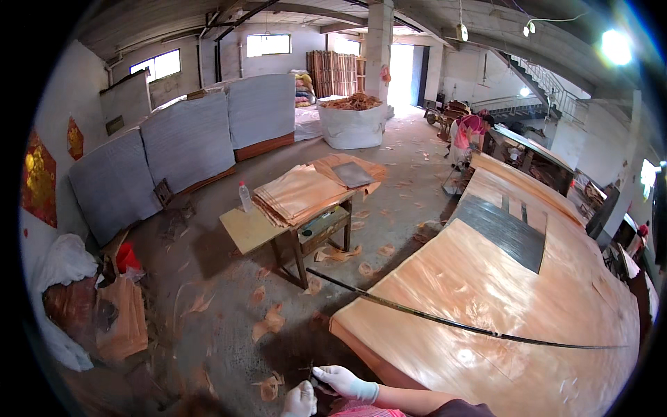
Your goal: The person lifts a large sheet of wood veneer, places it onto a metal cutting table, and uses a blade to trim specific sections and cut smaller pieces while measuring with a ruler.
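Both of my hands wear white gloves and sit close together at the bottom middle of the view. My left hand (300, 401) is curled low at the frame edge. My right hand (345, 382) reaches toward it, and a small dark thing is pinched between their fingertips; what it is I cannot tell. To the right lies a large sheet of light wood veneer (486, 292) on a wide bench. A long thin dark strip (445, 321) runs across the veneer and sticks out over its left edge.
A small wooden table (278, 222) holds a stack of veneer sheets (306, 191) and a plastic bottle (244, 197). Veneer scraps litter the concrete floor (229, 306). A person in pink (469, 135) bends at the far bench. A big white sack (351, 121) stands behind.
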`<state>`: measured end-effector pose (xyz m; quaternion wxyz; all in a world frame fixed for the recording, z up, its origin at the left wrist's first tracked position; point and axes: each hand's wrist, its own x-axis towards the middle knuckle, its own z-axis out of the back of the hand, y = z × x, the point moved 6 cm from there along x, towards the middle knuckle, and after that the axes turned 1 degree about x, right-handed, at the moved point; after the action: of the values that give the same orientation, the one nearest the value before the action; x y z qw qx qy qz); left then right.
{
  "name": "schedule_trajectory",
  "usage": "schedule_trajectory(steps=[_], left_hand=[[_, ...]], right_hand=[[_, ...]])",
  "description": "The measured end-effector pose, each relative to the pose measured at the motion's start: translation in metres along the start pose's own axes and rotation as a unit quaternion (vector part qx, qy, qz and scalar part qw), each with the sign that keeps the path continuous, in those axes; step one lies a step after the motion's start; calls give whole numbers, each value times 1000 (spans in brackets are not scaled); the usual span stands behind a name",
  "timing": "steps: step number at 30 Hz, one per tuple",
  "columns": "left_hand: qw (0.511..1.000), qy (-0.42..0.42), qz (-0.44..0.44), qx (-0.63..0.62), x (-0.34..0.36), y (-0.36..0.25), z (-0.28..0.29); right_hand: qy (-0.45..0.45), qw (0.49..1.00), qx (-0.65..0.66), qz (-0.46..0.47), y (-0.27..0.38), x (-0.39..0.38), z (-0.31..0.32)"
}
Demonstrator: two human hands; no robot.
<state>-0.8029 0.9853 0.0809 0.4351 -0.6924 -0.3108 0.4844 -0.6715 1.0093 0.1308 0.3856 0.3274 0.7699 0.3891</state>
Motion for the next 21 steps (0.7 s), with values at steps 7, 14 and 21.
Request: schedule_trajectory(steps=[7, 14, 21], left_hand=[[993, 110, -7, 31, 112, -46, 1], [987, 139, 80, 4, 197, -100, 0], [971, 215, 99, 24, 276, -135, -35]], right_hand=[[-113, 842, -461, 256, 81, 66, 69], [-116, 743, -638, 167, 137, 128, 129], [-346, 775, -494, 190, 188, 118, 182]])
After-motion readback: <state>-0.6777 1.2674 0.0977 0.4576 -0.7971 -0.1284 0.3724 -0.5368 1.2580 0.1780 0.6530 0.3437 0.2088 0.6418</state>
